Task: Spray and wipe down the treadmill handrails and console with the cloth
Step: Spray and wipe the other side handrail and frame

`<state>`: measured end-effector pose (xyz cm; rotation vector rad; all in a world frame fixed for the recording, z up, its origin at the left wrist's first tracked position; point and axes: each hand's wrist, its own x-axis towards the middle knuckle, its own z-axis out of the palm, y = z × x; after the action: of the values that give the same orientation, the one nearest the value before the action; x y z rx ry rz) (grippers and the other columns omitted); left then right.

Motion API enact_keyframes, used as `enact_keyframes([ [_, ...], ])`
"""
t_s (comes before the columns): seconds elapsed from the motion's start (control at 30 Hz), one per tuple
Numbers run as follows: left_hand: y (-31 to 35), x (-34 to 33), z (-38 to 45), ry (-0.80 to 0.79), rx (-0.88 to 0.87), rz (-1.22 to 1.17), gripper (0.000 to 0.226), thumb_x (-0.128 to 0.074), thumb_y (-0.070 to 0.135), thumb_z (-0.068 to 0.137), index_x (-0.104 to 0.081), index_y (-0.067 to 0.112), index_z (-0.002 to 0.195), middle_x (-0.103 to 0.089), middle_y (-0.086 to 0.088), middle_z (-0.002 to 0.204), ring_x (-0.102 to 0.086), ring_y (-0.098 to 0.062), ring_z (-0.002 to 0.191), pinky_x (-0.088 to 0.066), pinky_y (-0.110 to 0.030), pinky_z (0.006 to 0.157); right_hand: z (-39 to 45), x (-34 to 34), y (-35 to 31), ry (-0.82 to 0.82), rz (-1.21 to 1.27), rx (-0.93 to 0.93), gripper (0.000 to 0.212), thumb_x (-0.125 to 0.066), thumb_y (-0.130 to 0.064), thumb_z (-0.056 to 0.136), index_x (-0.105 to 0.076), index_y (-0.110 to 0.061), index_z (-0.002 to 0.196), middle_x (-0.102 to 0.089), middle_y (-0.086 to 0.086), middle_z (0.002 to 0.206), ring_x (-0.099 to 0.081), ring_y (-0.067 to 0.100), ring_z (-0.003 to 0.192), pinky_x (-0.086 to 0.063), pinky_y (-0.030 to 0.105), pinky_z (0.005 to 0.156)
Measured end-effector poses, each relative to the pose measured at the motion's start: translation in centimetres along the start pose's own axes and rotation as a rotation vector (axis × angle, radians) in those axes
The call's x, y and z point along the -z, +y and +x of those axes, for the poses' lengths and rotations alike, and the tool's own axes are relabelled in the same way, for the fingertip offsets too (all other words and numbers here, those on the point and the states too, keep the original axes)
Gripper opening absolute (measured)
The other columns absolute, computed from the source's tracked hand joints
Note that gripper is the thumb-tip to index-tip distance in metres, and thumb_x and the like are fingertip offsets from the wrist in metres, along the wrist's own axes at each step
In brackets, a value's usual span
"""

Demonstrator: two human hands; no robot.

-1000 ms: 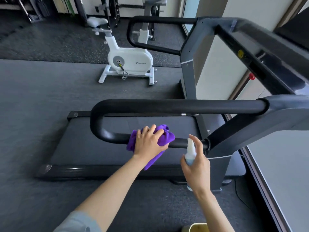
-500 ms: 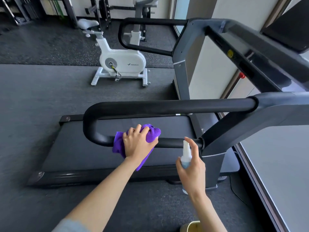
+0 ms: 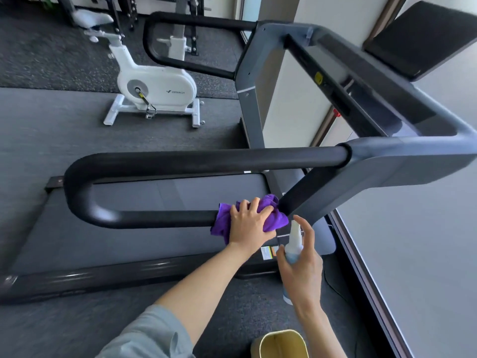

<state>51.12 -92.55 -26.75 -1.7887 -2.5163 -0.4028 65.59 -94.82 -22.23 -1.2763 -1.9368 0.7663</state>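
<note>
I have the left hand point(image 3: 249, 223) pressing a purple cloth point(image 3: 275, 218) onto the lower bar of the near black handrail point(image 3: 165, 218), its fingers curled over the bunched fabric. The cloth sits at the right end of that bar, touching the spot where the bar meets the grey upright of the treadmill point(image 3: 402, 174). The right hand point(image 3: 300, 270) grips a small white spray bottle point(image 3: 294, 241) just beside the cloth, fingers wrapped round the body and the forefinger raised over the top; the nozzle points toward the rail. The console point(image 3: 366, 81) is up at the right, well apart from both hands. Beyond the belt a white exercise bike point(image 3: 157, 89) stands on the dark floor point(image 3: 51, 130). A pale bin point(image 3: 281, 344) shows at the bottom edge.
</note>
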Motion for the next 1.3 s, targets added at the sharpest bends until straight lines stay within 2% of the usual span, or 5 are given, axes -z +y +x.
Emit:
enact_keyframes([
  [0.33, -10.2, 4.5, -5.4, 0.133, -0.044, 0.120, 0.059, -0.086, 0.043, 0.052, -0.070, 0.020, 0.104, -0.064, -0.009, 0.098, -0.062, -0.032, 0.081, -0.053, -0.041, 0.071, 1.4, -0.3, 0.4, -0.070, 0.080, -0.013, 0.068, -0.061, -0.001, 0.081, -0.039, -0.043, 0.130, -0.056, -0.009, 0.069, -0.050, 0.019, 0.053, -0.049, 0.039, 0.052],
  [0.83, -15.4, 7.9, -10.9, 0.426, 0.553, 0.116, 0.046, -0.084, 0.033, 0.062, -0.069, 0.015, 0.102, -0.063, -0.011, 0.090, -0.058, -0.035, 0.080, -0.050, -0.045, 0.070, -0.1, -4.0, -3.7, -0.283, 0.162, 0.100, 0.071, -0.063, 0.002, 0.082, -0.038, -0.046, 0.129, -0.056, -0.017, 0.075, -0.058, 0.020, 0.058, -0.054, 0.042, 0.055],
  [1.0, -13.5, 6.7, -13.4, 0.870, 0.999, -0.553, 0.041, -0.075, 0.035, 0.072, -0.061, 0.016, 0.106, -0.061, -0.002, 0.102, -0.059, -0.027, 0.093, -0.045, -0.035, 0.077, -0.1, -4.5, -4.5, -0.294, 0.145, 0.146, 0.069, -0.065, 0.003, 0.081, -0.043, -0.038, 0.132, -0.056, -0.018, 0.071, -0.056, 0.018, 0.054, -0.048, 0.031, 0.052],
  [1.2, -14.2, 10.1, -14.2, 1.416, 0.906, -0.756, 0.044, -0.067, 0.040, 0.075, -0.054, 0.019, 0.112, -0.058, 0.009, 0.108, -0.054, -0.003, 0.098, -0.041, -0.019, 0.091, -0.1, -4.6, -4.5, -0.315, 0.105, 0.156, 0.071, -0.068, 0.004, 0.080, -0.043, -0.039, 0.131, -0.052, -0.022, 0.074, -0.061, 0.024, 0.061, -0.056, 0.046, 0.059],
  [1.3, -16.4, 12.7, -12.3, 1.419, 0.816, -0.714, 0.054, -0.071, 0.037, 0.077, -0.052, 0.011, 0.120, -0.053, 0.006, 0.114, -0.052, -0.001, 0.103, -0.040, -0.016, 0.092, -0.4, -4.9, -4.6, -0.316, 0.107, 0.155, 0.073, -0.068, 0.003, 0.079, -0.042, -0.043, 0.129, -0.053, -0.023, 0.075, -0.060, 0.019, 0.060, -0.054, 0.040, 0.055],
])
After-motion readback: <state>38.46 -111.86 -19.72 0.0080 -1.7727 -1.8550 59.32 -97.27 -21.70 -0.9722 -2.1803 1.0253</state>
